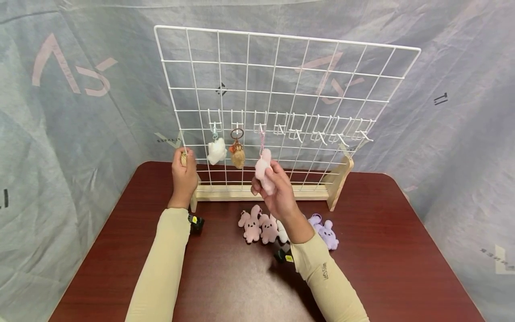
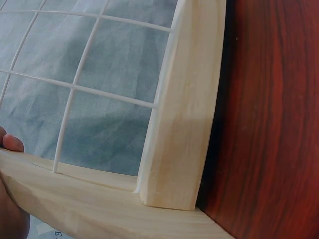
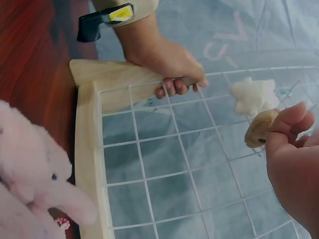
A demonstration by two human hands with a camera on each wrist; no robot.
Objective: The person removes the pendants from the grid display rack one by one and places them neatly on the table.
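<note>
My left hand [image 1: 185, 174] grips the wooden side post at the left of the white wire grid [image 1: 263, 62]; the right wrist view shows its fingers curled round the wood [image 3: 109, 79]. In my right hand [image 1: 279, 192] a pink plush [image 1: 263, 170] is pinched between thumb and fingers. Its pink chain [image 1: 262, 141] reaches up to the third hook from the left; whether it is looped over the hook I cannot tell. A white plush [image 1: 217, 151] and a tan plush [image 1: 238, 157] hang on the first two hooks.
Several bare hooks [image 1: 297, 134] run along the grid's right part. On the red-brown table [image 1: 225, 277] below lie pink plushes [image 1: 252, 228], a partly hidden white one [image 1: 283, 232] and purple ones [image 1: 328, 235]. The grid's wooden base [image 1: 225, 192] stands near the back edge.
</note>
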